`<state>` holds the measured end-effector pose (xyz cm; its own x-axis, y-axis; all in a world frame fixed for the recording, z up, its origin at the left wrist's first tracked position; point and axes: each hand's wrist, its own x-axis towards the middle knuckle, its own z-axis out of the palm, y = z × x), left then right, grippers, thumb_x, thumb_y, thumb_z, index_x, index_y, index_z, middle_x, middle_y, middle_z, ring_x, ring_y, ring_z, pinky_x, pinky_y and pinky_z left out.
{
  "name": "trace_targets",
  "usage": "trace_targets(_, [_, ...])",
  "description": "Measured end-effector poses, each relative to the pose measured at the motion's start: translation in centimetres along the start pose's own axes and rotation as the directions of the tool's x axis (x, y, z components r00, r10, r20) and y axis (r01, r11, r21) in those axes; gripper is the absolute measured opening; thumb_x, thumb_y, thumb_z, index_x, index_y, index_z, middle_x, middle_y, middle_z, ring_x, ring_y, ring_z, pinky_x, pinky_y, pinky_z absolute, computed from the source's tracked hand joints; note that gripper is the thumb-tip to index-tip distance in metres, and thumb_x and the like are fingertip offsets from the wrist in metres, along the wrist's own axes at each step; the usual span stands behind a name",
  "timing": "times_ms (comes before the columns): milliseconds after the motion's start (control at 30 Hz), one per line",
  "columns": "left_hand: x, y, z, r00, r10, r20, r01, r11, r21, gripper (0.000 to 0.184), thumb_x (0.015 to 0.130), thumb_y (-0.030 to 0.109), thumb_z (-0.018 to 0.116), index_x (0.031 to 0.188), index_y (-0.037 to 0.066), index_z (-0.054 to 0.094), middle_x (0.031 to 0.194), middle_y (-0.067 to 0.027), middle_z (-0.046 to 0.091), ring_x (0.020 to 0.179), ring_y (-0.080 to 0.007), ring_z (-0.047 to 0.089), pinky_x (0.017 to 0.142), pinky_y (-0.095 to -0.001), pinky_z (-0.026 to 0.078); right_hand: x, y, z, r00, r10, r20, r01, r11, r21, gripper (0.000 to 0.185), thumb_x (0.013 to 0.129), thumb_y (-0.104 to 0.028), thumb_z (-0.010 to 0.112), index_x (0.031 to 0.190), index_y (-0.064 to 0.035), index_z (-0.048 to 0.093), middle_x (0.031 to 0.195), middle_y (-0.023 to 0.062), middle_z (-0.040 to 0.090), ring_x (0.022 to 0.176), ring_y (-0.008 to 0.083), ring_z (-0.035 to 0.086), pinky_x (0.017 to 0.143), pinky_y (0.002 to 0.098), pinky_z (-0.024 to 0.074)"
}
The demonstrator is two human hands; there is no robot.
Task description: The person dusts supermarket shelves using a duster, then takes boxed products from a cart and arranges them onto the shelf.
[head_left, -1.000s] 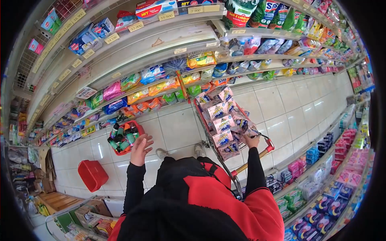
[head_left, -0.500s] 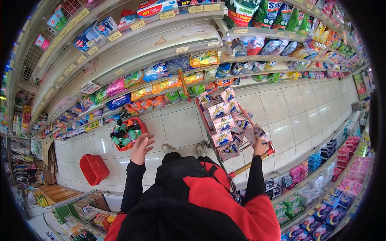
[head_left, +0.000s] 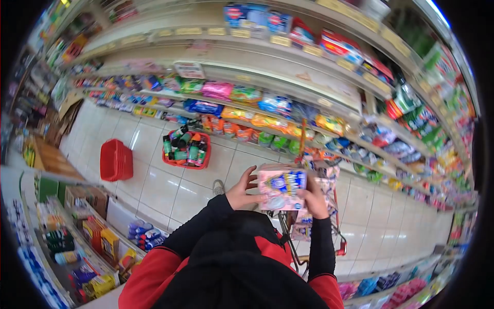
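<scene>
Holding a pink box near the trolley, clasped in the right hand with the left hand spread at its edge (perhaps touching), apparently mid-handling and next calling for a steady grip.

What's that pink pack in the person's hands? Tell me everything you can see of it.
The pink pack is boxy, looks like printed card, and shows dark blue and yellow artwork with a pale shape below; its lettering is too blurred to read surely. It's raised in front of the body, near the cart. The right hand grips its right side, thumb across the front. The left hand is open at its left edge; whether it touches is unclear.
</scene>
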<state>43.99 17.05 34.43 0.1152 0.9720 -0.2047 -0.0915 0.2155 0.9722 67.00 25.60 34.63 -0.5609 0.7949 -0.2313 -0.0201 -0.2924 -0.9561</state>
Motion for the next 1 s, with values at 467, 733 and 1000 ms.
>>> trace_targets(467, [-7.7, 0.2, -22.7, 0.785, 0.215, -0.581, -0.374, 0.912, -0.167, 0.083, 0.063, 0.008, 0.068, 0.127, 0.004, 0.016, 0.123, -0.0129, 0.033, 0.112, -0.0226, 0.035, 0.093, -0.0347, 0.029, 17.0, -1.3, 27.0, 0.946, -0.055, 0.320, 0.170, 0.924, -0.343, 0.089, 0.051, -0.015, 0.077, 0.120, 0.0063, 0.025, 0.112, 0.0152, 0.041, 0.104, 0.0210, 0.041, 0.089, 0.0298, 0.0319])
trace_targets(733, [-10.1, -0.1, -30.4, 0.772, -0.008, -0.635, -0.224, 0.933, -0.283, 0.068, 0.076, 0.013, 0.057, 0.128, 0.009, 0.014, 0.125, -0.0152, 0.029, 0.109, -0.0261, 0.038, 0.087, -0.0360, 0.035, 28.1, -5.2, 25.0, 0.533, -0.845, 0.047, 0.564, 0.313, -0.764, 0.072, 0.054, 0.004, 0.060, 0.118, -0.0041, 0.027, 0.118, 0.0151, 0.035, 0.110, 0.0271, 0.036, 0.094, 0.0343, 0.0269])
trace_targets(1000, [-10.0, -0.3, -34.7, 0.633, -0.151, -0.759, -0.185, 0.923, -0.338, 0.054, 0.079, 0.021, 0.053, 0.123, 0.007, 0.026, 0.119, -0.0127, 0.038, 0.100, -0.0195, 0.044, 0.081, -0.0306, 0.038, 38.5, -4.9, 19.3, 0.465, -0.880, 0.101, 0.409, 0.112, -0.906, 0.062, 0.054, 0.009, 0.056, 0.110, -0.0086, 0.036, 0.119, 0.0170, 0.034, 0.111, 0.0342, 0.034, 0.091, 0.0403, 0.0303])
